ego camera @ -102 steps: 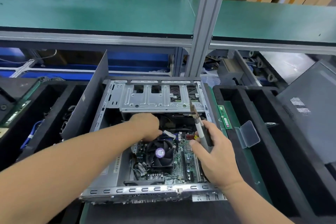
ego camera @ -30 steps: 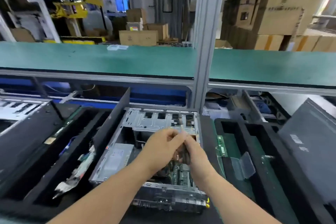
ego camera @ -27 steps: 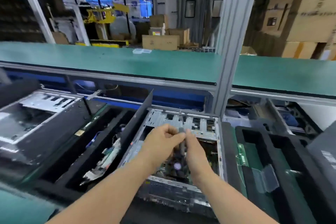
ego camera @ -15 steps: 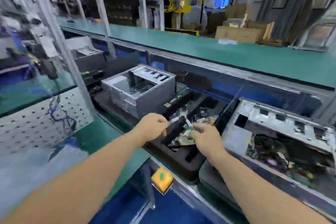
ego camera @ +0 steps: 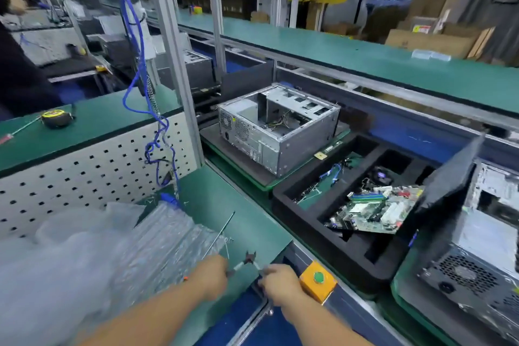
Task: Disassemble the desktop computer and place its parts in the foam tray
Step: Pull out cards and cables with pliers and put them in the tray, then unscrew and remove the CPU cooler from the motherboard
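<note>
Both hands sit low at the near edge of the green counter [ego camera: 244, 219]. The left hand [ego camera: 210, 275] and right hand [ego camera: 280, 281] are close together, each with fingers curled, pinching opposite ends of a small tool [ego camera: 247, 260] with a dark head that looks like pliers. It's blurry, so I can't tell exactly what it is. A thin rod [ego camera: 222, 230] lies on the counter just past the left hand, running away from it.

Left of the hands there's a big heap of clear bubble wrap [ego camera: 98, 255] covering that side of the counter. Just right of the right hand, a yellow box with a green button [ego camera: 317, 281] sits on the counter's edge.

The task stuff is all off to the right and further out, well apart from the hands. The black foam tray [ego camera: 292, 213] is past the button box; a green motherboard [ego camera: 373, 211] lies tilted in one of its compartments, with blue cables [ego camera: 334, 174] in the compartment behind that. The open computer [ego camera: 477, 247] is at the far right edge, partly cut off, with a dark panel [ego camera: 452, 174] leaning between it and the tray.

Further back, a second bare case [ego camera: 278, 126] sits on a pallet. A blue hose [ego camera: 134, 64] hangs down by the white pegboard [ego camera: 92, 166] on the left, and a long green shelf [ego camera: 365, 64] runs across the back.
</note>
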